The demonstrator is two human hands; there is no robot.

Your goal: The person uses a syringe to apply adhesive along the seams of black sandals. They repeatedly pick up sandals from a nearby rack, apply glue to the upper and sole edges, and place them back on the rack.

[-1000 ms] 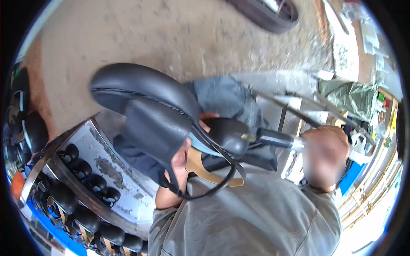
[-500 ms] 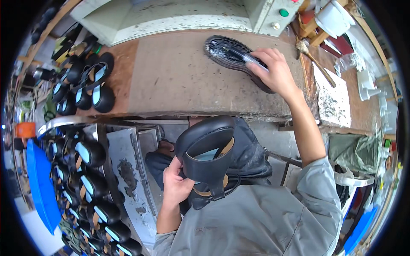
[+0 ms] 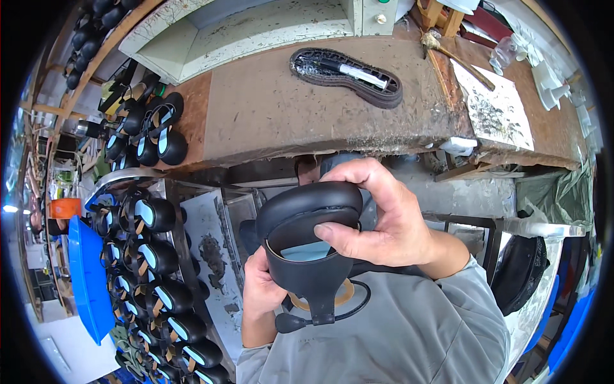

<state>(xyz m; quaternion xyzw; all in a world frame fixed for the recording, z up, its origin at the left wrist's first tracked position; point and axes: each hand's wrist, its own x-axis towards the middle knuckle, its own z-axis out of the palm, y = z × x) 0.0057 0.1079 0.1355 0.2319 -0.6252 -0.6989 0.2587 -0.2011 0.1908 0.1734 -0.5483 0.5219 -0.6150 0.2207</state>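
Observation:
A black sandal (image 3: pixel 307 237) with a tan footbed and loose straps is held in front of my chest. My right hand (image 3: pixel 384 221) is wrapped over its toe end from above, thumb pressing the front strap. My left hand (image 3: pixel 262 288) grips it from below at the left side. On the brown workbench (image 3: pixel 256 109) lies a black shoe sole (image 3: pixel 345 67) with a white marker pen (image 3: pixel 358 73) resting in it, apart from both hands.
Several black sandals (image 3: pixel 150 128) stand at the bench's left end. A rack (image 3: pixel 153 256) of several more sandals runs down the left, beside a blue tray (image 3: pixel 89 281). A stained paper sheet (image 3: pixel 495 105) and a brush (image 3: pixel 448 51) lie at the bench's right.
My right hand left the marker pen in the sole on the bench and came back onto the sandal's toe. The sandal was turned between my hands.

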